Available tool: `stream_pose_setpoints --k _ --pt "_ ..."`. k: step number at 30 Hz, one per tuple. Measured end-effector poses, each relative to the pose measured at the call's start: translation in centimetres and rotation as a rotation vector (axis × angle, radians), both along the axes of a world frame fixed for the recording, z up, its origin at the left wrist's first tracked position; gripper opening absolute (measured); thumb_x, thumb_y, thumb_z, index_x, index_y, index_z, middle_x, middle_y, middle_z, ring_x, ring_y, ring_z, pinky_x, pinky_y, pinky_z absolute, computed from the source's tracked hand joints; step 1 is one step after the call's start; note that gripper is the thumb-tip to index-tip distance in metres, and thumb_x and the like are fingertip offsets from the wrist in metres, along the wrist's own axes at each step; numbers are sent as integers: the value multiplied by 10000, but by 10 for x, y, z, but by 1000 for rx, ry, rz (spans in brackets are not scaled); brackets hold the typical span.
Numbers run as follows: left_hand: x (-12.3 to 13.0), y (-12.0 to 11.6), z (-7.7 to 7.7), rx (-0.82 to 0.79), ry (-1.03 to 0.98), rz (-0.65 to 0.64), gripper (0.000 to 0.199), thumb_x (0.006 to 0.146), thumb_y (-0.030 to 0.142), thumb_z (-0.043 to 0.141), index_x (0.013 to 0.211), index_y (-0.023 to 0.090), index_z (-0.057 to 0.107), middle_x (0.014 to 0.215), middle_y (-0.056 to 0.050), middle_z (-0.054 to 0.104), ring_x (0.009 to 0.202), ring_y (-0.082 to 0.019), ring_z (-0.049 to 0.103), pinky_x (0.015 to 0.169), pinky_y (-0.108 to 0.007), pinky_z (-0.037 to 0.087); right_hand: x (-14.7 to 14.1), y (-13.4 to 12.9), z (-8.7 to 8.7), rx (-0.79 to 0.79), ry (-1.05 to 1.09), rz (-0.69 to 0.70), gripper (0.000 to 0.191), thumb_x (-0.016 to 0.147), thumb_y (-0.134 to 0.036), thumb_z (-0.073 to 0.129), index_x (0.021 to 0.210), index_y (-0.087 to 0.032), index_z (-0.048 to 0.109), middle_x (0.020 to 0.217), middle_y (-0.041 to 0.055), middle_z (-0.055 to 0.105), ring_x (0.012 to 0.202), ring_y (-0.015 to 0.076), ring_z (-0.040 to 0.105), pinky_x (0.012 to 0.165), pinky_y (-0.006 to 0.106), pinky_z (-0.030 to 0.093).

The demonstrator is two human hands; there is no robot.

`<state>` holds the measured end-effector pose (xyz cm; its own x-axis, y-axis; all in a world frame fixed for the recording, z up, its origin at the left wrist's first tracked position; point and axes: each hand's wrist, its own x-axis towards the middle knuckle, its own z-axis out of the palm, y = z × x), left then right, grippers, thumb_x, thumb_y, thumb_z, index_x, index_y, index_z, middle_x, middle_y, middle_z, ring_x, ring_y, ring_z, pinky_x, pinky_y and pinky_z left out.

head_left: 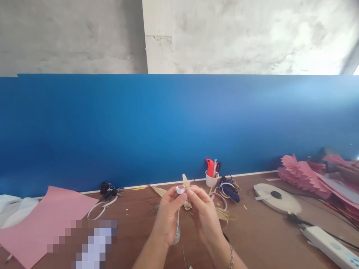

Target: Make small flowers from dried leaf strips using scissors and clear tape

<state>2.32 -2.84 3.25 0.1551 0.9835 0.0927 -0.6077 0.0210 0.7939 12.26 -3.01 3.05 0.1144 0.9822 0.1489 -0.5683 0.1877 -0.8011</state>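
Note:
Both hands meet above the middle of the brown table, fingertips nearly touching. My left hand [168,211] is closed in a pinch on a small curled white strip [181,190] that looks like paper or tape. My right hand [203,209], with a chain bracelet at the wrist, pinches a pale straw-coloured leaf-like piece [185,180] whose tip sticks up between the hands. The lower part of this piece is partly hidden by fingers. A thin white cord hangs beneath the left hand, near a grey-white round object [176,234] half covered by the wrist.
Dry straw-like strips [158,190] lie behind the hands. Against the blue partition [179,123] stands a white cup [211,180] of pens. Pink paper [50,220] and keys [112,192] lie left; a white disc [276,203], pink pleated paper [303,173] and a power strip [332,246] lie right.

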Motion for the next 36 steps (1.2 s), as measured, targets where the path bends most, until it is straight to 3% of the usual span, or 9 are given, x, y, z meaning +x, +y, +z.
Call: stream_pose_setpoints --k 5,8,15,20,23,28,32,36 --pt "7 -1 0 -52 -129 -5 144 664 233 787 773 184 707 781 -5 687 743 -123 596 746 -240 431 -7 -8 6 -22 20 2 178 625 -339 808 679 -202 707 740 -2 657 736 143 540 720 252 440" --pt "7 -1 3 -56 -134 56 114 674 228 783 750 189 707 770 7 691 737 -104 590 742 -208 422 -6 -10 7 -11 -39 -29 173 634 -336 798 664 -202 693 735 -8 633 726 143 534 703 255 434" --pt "-4 4 1 8 -1 65 136 758 303 718 798 173 710 818 -12 692 785 -117 576 802 -223 405 7 -6 12 38 -305 -19 174 690 -332 739 698 -188 642 725 -3 620 704 154 522 697 276 411" --pt "-10 7 2 69 136 63 152 766 321 706 788 171 699 804 -6 682 821 -136 561 839 -245 382 20 -5 14 26 -386 -114 244 817 -416 590 752 -192 662 771 14 627 748 162 508 698 267 392" --pt "-11 6 4 129 191 18 139 786 315 687 796 177 682 806 -6 686 822 -144 559 846 -259 374 24 -5 17 -21 -397 -36 343 813 -459 567 644 -172 648 671 16 579 681 154 467 644 265 366" --pt "-11 6 3 184 209 -32 130 788 289 685 772 161 671 772 -20 678 764 -144 550 797 -264 383 23 -10 25 -98 -339 153 246 713 -337 656 562 -174 551 584 -20 488 606 123 388 607 248 337" --pt "-10 6 1 114 124 -70 149 775 297 700 795 150 687 764 -27 651 773 -142 531 780 -255 375 21 -14 27 -73 -364 182 246 697 -339 687 583 -174 546 601 -17 512 611 123 416 602 246 340" --pt "-8 6 -1 2 -78 -183 146 768 291 704 769 145 690 756 -21 613 756 -131 511 755 -248 369 19 -15 26 27 -541 90 240 696 -375 705 631 -171 597 642 3 566 607 135 442 551 250 333"
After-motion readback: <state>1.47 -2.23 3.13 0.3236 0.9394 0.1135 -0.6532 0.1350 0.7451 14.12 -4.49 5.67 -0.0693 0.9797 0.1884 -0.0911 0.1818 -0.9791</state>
